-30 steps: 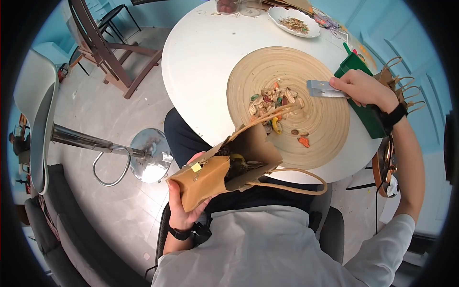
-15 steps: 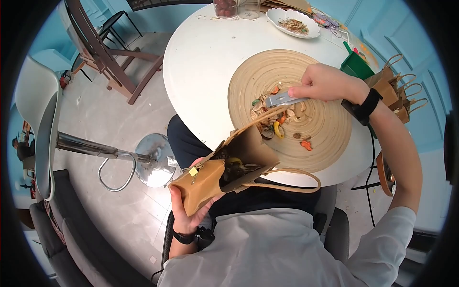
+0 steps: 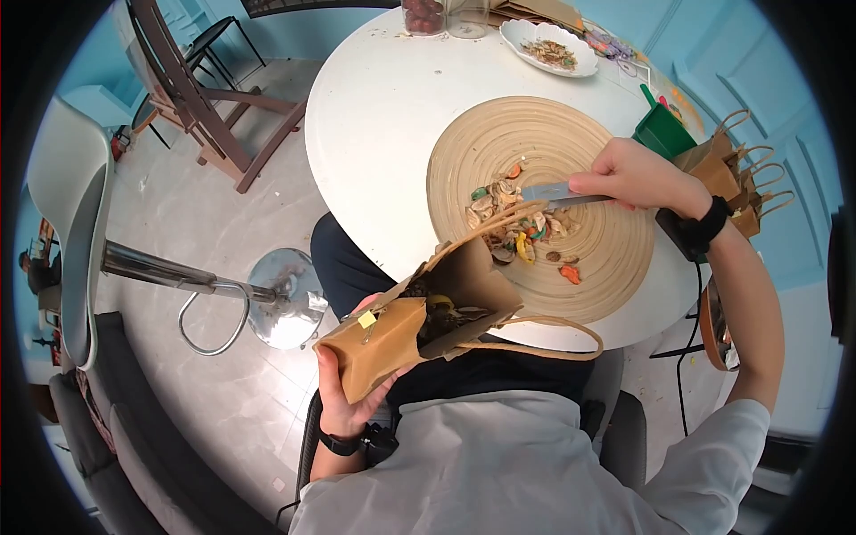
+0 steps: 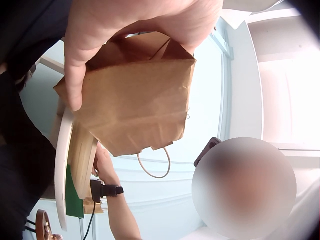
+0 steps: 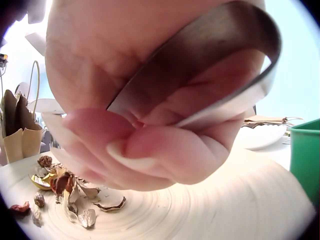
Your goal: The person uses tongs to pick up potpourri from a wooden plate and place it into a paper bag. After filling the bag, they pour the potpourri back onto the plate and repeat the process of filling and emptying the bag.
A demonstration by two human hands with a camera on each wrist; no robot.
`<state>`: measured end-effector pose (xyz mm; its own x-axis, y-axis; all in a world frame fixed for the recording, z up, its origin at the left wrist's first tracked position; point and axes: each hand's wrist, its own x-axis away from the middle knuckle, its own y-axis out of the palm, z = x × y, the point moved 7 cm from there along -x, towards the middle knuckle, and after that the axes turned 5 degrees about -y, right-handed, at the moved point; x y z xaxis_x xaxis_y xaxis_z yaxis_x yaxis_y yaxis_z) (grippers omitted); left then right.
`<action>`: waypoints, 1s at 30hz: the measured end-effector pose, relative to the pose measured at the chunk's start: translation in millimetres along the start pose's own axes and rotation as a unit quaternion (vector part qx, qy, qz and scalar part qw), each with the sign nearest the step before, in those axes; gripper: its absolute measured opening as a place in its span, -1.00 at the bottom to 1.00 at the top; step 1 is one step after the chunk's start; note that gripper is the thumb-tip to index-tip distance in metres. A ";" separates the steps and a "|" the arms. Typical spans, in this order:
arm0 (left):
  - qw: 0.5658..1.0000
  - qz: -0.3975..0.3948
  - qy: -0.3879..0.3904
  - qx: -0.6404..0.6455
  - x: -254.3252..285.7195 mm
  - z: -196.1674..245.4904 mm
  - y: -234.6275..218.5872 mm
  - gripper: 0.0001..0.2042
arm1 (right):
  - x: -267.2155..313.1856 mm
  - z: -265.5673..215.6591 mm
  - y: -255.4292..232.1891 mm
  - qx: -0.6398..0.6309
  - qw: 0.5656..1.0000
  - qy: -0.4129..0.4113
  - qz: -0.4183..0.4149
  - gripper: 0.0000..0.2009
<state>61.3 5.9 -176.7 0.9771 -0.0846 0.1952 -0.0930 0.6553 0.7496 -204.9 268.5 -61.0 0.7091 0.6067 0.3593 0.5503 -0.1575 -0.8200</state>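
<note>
The left hand grips the base of a brown paper bag, tilted with its mouth toward the table; dark dried bits show inside. In the left wrist view, the left hand wraps the bag. The right hand pinches metal tongs, whose tips are over dried petals and pods on a round wooden mat. From the right wrist view, the bent metal strip lies within the curled right hand. Whether the tips hold a piece, I cannot tell.
A green container stands right of the mat, beside several brown paper bags. At the table's back are a white scalloped plate of dried bits and a jar of red items.
The right hand with the tongs moved left from beside the green container to the dried pieces, then shifted slightly right and down. The left hand and its bag stayed nearly in place.
</note>
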 end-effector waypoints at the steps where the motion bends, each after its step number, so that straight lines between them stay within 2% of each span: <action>1: 0.999 -0.026 0.002 -0.026 0.0 -0.7 0.9 -0.07 | 4.2 -3.3 -2.7 0.002 1.000 0.000 -0.001 -0.38; 7: 1.000 -0.010 0.007 -0.022 -0.3 0.5 4.9 -0.07 | 28.5 -21.8 -24.8 -0.043 0.999 0.015 0.021 -0.43; 10: 1.000 -0.013 0.009 -0.020 -0.4 1.1 7.1 -0.08 | 34.9 -46.2 -27.5 -0.044 0.999 -0.010 0.022 -0.44; 12: 1.000 -0.014 0.010 -0.021 -0.6 1.4 8.2 -0.08 | 39.1 -72.1 -18.7 -0.038 0.997 -0.063 0.003 -0.42; 13: 1.000 -0.013 0.011 -0.020 -0.4 1.5 8.6 -0.09 | 41.5 -79.5 -14.3 -0.039 0.997 -0.062 0.003 -0.42; 15: 1.000 -0.013 0.011 -0.025 -0.2 1.7 10.1 -0.09 | 48.6 -104.6 -7.3 0.003 0.989 -0.150 0.015 -0.42; 17: 0.999 -0.012 0.012 -0.030 0.0 2.2 10.0 -0.10 | 51.4 -102.0 -9.4 -0.006 0.991 -0.130 0.020 -0.41; 20: 1.000 -0.017 0.015 -0.019 -0.4 1.6 8.0 -0.10 | 48.2 -71.0 -27.2 0.049 0.992 -0.107 0.043 -0.37; 22: 1.000 -0.018 0.008 -0.017 -0.3 0.2 5.1 -0.09 | 50.6 -30.9 -41.6 0.061 0.995 0.057 0.057 -0.29; 23: 1.000 -0.018 0.008 -0.015 -0.3 0.4 4.8 -0.09 | 50.1 -18.2 -47.2 0.062 0.995 0.057 0.057 -0.29; 25: 1.000 -0.020 0.003 -0.013 -0.8 -0.2 4.5 -0.07 | 51.3 20.2 -50.4 0.158 0.972 0.172 0.003 -0.24; 29: 1.000 -0.017 0.001 -0.012 -0.3 -1.0 3.7 -0.07 | 43.9 33.6 -37.3 0.157 0.969 0.188 -0.022 -0.22; 30: 1.000 -0.018 0.002 -0.013 -0.5 -0.5 4.9 -0.07 | 36.8 27.2 -28.4 0.124 0.981 0.146 -0.033 -0.23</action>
<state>60.5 9.5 -173.5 0.9804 -0.1052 0.1668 -0.0536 0.6719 0.7387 -206.5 316.4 -36.6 0.7917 0.3547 0.4974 0.5007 0.0898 -0.8609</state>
